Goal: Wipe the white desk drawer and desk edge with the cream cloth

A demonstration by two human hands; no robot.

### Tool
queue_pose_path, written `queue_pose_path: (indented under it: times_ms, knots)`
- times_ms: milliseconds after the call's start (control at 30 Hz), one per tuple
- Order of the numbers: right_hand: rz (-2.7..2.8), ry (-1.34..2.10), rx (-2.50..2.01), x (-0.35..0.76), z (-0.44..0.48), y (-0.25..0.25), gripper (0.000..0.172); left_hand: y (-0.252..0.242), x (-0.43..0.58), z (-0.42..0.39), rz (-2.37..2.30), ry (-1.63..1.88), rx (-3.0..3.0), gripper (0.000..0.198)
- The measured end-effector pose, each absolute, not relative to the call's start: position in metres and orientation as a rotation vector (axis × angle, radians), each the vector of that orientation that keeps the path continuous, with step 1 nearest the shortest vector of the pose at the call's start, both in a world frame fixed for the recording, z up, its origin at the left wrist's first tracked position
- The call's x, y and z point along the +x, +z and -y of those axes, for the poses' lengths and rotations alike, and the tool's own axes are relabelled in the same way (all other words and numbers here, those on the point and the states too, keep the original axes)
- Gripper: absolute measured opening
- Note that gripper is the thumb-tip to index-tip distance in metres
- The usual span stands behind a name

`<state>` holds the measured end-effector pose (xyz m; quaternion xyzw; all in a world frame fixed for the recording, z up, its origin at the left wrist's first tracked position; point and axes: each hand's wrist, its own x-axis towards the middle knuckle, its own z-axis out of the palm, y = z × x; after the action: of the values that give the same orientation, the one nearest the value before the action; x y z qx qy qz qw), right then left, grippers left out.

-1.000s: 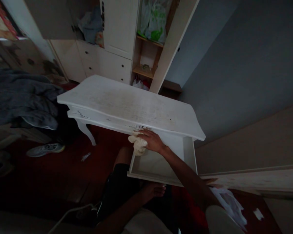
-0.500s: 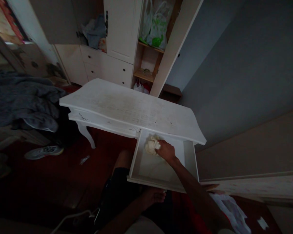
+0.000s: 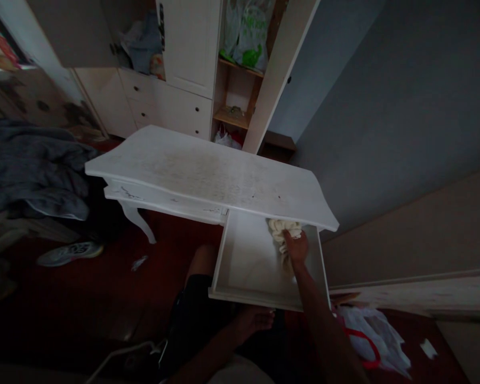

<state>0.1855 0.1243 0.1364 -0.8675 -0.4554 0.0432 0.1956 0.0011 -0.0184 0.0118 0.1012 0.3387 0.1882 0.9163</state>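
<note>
A white table (image 3: 208, 165) with grey smudges on its top has its right drawer (image 3: 248, 261) pulled out. Inside the drawer, near its back right, my right hand (image 3: 296, 246) is closed on a crumpled cream cloth (image 3: 282, 229), part of which trails toward the front. My left hand (image 3: 258, 320) is low, just below the drawer's front edge, its fingers curled and dim; whether it holds anything is hard to make out.
Behind the table stands a white cabinet (image 3: 190, 58) with plastic bags (image 3: 253, 37) on a shelf. Dark clothing (image 3: 32, 165) is piled at left, above a shoe (image 3: 70, 253). A white bag (image 3: 378, 336) lies on the floor at right.
My right hand has moved with the cloth from the drawer's left side to its back right, and the cloth is more spread out. My left hand has stayed about where it was.
</note>
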Motion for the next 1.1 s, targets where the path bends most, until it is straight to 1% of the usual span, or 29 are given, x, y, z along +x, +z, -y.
queue_pose_path:
  times_ms: [100,167,267,367,433,533,633,767,900,1033,1100]
  knots:
    - [1.169,0.109,-2.388,0.16,-0.146,0.13,0.051,0.012,0.001,0.019,-0.691,0.391,0.209,0.014]
    - [1.216,0.133,-2.355,0.137,-0.159,0.126,0.052,0.013,0.002,0.018,-0.707,0.386,0.202,0.012]
    - [1.452,0.191,-2.235,0.097,-0.174,0.123,0.042,0.012,0.002,0.019,-0.714,0.395,0.192,0.011]
    - [1.833,0.199,-2.054,0.059,-0.188,0.126,0.033,0.01,0.001,0.02,-0.701,0.409,0.189,0.013]
    - [1.887,0.155,-2.064,0.044,-0.195,0.131,0.028,0.007,0.0,0.02,-0.692,0.415,0.189,0.014]
    - [1.934,0.163,-2.061,0.041,-0.199,0.137,0.028,0.007,-0.002,0.02,-0.69,0.412,0.185,0.013]
    - [2.081,0.218,-1.981,0.052,-0.195,0.141,0.029,0.011,-0.005,0.019,-0.682,0.405,0.181,0.013]
    - [2.336,0.248,-1.863,0.065,-0.18,0.144,0.032,0.016,-0.008,0.019,-0.699,0.416,0.231,0.017]
    - [2.658,0.329,-1.617,0.068,-0.154,0.144,0.031,0.012,-0.009,0.021,-0.749,0.417,0.272,0.019]
    - [2.865,0.402,-1.299,0.063,-0.123,0.135,0.03,0.01,-0.009,0.021,-0.776,0.442,0.244,0.013]
    - [2.944,0.421,-1.144,0.058,-0.11,0.131,0.027,0.014,-0.009,0.019,-0.771,0.442,0.229,0.01]
